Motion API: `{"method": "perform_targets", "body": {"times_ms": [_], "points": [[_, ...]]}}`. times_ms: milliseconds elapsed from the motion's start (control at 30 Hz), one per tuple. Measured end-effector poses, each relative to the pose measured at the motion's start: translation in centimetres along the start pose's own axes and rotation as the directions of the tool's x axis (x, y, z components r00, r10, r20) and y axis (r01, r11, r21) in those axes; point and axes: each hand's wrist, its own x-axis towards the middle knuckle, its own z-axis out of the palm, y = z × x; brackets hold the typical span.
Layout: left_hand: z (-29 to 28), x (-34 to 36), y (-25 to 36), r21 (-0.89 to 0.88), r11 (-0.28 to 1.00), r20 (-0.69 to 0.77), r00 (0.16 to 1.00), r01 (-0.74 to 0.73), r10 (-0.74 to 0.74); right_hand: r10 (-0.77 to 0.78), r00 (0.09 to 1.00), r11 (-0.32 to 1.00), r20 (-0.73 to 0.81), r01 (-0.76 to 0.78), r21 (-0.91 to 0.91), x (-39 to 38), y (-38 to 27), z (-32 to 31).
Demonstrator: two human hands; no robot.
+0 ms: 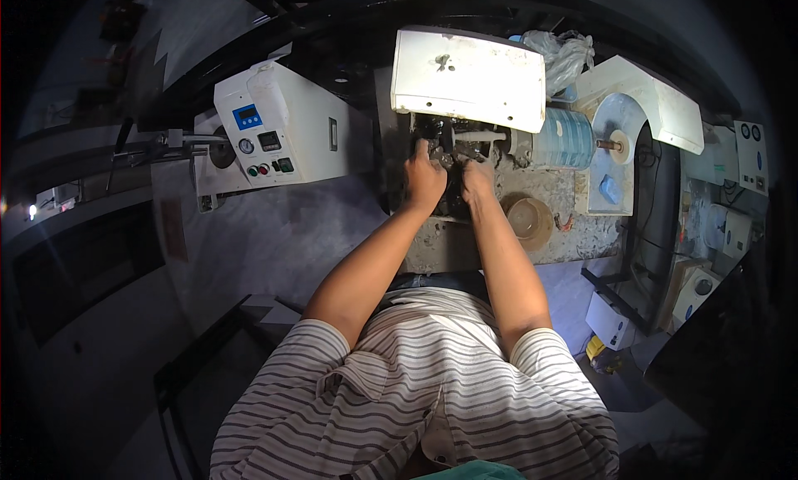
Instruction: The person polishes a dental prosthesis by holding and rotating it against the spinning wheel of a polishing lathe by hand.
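Observation:
Both hands reach into a dark, grimy machine trough (453,199) beneath a white metal hood (467,74). My left hand (426,174) has its fingers curled at small, dark, wet parts; what they grip is unclear. Just to its right, my right hand (477,176) is also closed at something dark and too small to name. A pale horizontal rod (482,137) lies beyond the fingers. Right of the hands are a clear blue plastic jug (559,139) lying sideways and a round tan bowl (529,221) on the muddy worktop (582,239).
A white control box (293,123) stands at the left. To the right are a white housing (673,114) with a spindle (617,146), and more white machines (748,156). A crumpled plastic bag (565,52) sits behind the jug. Dark frame bars (632,305) stand low at the right.

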Motion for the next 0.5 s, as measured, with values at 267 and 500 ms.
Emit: {"method": "perform_targets", "body": {"times_ms": [267,500], "points": [[-3.1,-2.4,-4.3,0.027,0.968,0.152,0.959,-0.248,0.241,-0.354,0.807,0.154,0.472,0.548,-0.822,-4.0,0.2,-1.4],[-3.7,-2.3,-4.7,0.019,0.937,0.124,0.93,-0.35,0.345,0.027,0.674,0.12,0.739,0.731,-0.671,-8.6,1.2,-2.3]]}}
